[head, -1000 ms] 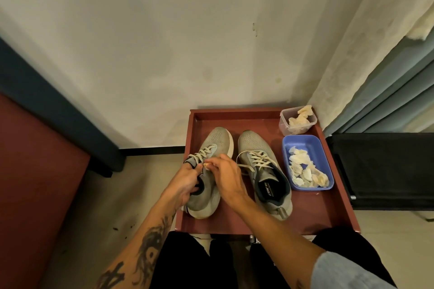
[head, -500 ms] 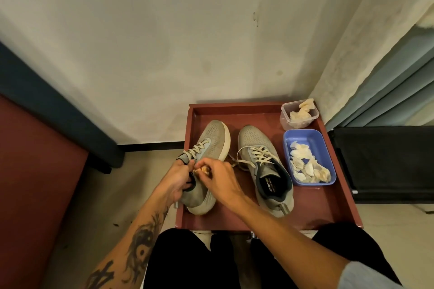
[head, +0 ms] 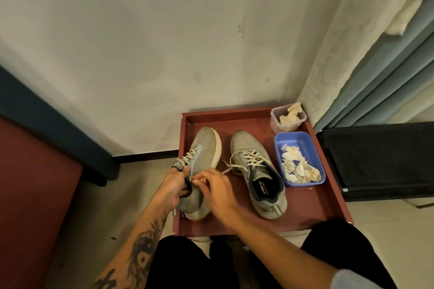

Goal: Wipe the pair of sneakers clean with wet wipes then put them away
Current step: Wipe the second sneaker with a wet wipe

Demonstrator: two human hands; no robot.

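Two grey sneakers lie on a dark red tray [head: 312,209]. The left sneaker [head: 204,148] is tilted onto its side with its pale sole facing right. My left hand [head: 175,185] grips it at the collar, thumb over the tongue. My right hand [head: 217,189] pinches a small crumpled wet wipe [head: 196,180] against the collar area, fingers curled. The right sneaker [head: 256,171] stands flat beside it, laces loose, untouched.
A blue tub [head: 299,159] of crumpled wipes and a small clear tub [head: 287,118] of wipes stand along the tray's right side. A wall is right behind the tray, a black unit [head: 380,162] to the right, a red-brown surface [head: 32,195] to the left.
The left sneaker has tipped further onto its side and shifted left. My right hand has slid with the wipe from the tongue toward the collar. The view has moved.
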